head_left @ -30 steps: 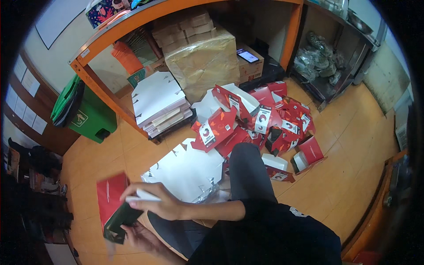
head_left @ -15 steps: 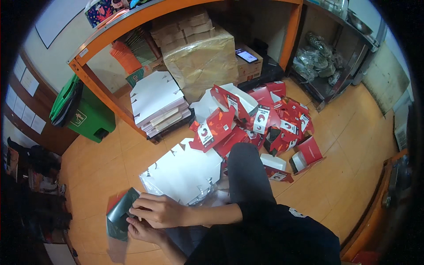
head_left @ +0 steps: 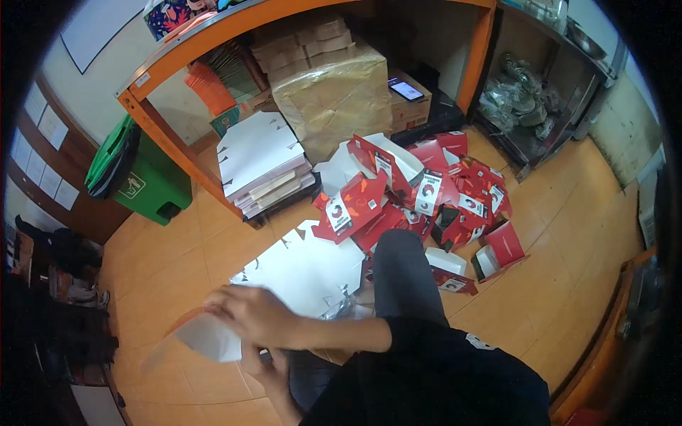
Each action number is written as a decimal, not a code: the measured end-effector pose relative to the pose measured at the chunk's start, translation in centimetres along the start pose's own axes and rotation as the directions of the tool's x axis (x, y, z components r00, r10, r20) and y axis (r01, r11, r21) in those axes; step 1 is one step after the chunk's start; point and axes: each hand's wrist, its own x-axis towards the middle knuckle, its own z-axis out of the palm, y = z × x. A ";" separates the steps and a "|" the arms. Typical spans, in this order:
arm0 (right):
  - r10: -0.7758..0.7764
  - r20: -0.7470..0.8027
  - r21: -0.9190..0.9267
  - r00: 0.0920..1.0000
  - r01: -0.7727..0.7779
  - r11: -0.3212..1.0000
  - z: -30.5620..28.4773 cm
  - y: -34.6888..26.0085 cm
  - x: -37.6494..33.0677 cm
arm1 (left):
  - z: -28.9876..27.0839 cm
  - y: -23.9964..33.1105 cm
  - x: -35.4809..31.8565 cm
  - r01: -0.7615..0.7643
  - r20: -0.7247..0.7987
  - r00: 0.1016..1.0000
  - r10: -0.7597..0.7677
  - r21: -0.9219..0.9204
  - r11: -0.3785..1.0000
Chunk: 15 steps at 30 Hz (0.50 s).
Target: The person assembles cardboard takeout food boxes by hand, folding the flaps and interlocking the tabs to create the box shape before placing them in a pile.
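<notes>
A thin card carton (head_left: pixel 213 338), its white inner face showing and its outer end smeared by motion, is held above the floor at the lower left. My right hand (head_left: pixel 257 314) reaches across from the right with its fingers closed on the carton's upper edge. Lower down, my left hand (head_left: pixel 267 370) has curled fingers at the carton's near right corner; my right wrist partly covers them. Just beyond my hands, flat white carton blanks (head_left: pixel 302 273) lie on the floor with clear plastic around them.
Red printed cartons (head_left: pixel 426 195) are heaped beyond my knee (head_left: pixel 399 259). Under the orange-framed table (head_left: pixel 160 128) stand a stack of white blanks (head_left: pixel 259 153), a wrapped brown bundle (head_left: pixel 330 99) and a phone (head_left: pixel 406 89) on a box. A green bin (head_left: pixel 156 184) stands at left.
The carton has turned from its dark green side to its white side. My right hand has risen a little; my left has shifted right. The view has shifted slightly.
</notes>
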 end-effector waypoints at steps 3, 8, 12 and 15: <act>-0.202 -0.232 0.208 0.951 0.252 0.945 -1.9 1.0 1.3 | 1.1 3.0 2.1 0.168 -0.284 0.927 -0.246 -0.273 0.947; -0.634 -0.120 -0.057 0.764 0.632 0.773 -1.5 0.7 0.5 | 0.6 0.8 1.1 0.323 -0.312 0.752 -0.580 -0.592 0.738; -0.553 -0.139 -0.061 0.821 0.550 0.833 1.0 2.5 -1.9 | 0.3 1.8 2.0 0.292 -0.303 0.772 -0.559 -0.612 0.735; -0.332 -0.203 0.257 0.921 0.377 0.890 1.0 0.5 -2.5 | 0.8 0.2 1.5 0.265 -0.295 0.785 -0.545 -0.636 0.725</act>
